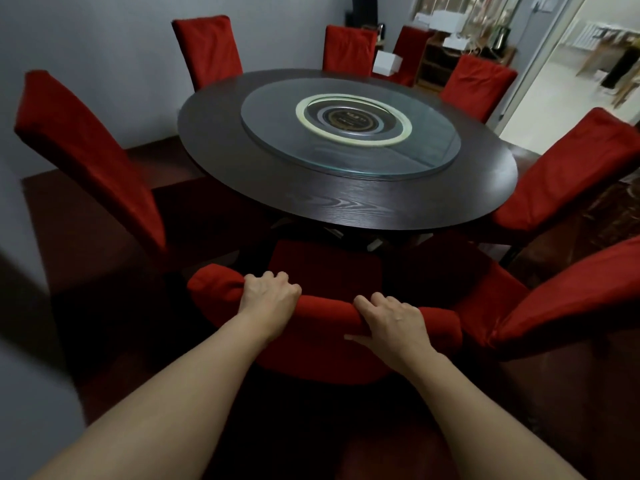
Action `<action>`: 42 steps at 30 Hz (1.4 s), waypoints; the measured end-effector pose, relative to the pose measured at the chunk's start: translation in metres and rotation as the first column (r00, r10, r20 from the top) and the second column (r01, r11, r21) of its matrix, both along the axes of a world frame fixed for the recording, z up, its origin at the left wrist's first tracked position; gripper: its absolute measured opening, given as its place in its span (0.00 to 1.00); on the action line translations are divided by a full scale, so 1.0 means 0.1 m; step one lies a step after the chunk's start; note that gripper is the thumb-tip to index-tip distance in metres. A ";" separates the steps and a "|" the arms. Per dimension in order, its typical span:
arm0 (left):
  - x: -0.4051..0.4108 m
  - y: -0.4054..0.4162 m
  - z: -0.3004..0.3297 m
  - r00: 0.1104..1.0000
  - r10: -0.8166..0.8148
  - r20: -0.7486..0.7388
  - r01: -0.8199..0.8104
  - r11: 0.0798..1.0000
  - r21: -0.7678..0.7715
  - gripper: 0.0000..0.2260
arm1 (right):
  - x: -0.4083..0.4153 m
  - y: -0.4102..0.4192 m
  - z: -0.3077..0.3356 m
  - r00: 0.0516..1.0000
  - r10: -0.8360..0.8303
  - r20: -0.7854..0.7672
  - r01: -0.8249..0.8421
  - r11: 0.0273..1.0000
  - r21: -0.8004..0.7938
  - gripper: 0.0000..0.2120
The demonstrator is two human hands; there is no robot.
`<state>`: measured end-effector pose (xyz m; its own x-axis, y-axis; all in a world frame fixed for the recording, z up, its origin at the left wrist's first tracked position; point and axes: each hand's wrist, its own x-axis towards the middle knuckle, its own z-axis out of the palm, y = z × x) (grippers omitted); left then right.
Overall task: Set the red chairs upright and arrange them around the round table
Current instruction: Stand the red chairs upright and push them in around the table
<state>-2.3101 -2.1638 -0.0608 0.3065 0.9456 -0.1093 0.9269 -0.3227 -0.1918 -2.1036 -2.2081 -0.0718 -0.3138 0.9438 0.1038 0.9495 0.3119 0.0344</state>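
I'm gripping the top rail of the nearest red fabric-covered chair (325, 306), left hand (270, 299) and right hand (394, 323) both curled over it, the round dark wooden bench (346, 202) just beyond. Other red chairs are already standing upright around it; this looks like the last.

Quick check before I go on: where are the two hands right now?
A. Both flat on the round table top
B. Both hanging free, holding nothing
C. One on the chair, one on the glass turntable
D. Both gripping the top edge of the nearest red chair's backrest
D: the left hand and right hand both curl over the top edge of the nearest red chair's backrest, short of the round table.
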 end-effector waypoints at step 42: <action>0.03 -0.34 0.04 0.996 0.033 0.084 -0.033 0.999 -0.001 0.27 | 0.10 -0.11 0.13 1.000 0.005 0.023 -0.001 0.988 -0.154 0.30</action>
<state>-2.3067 -2.1978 -0.0568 0.2838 0.9552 -0.0845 0.9497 -0.2921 -0.1127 -2.0935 -2.2195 -0.0587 -0.3171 0.9471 -0.0499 0.9481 0.3179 0.0083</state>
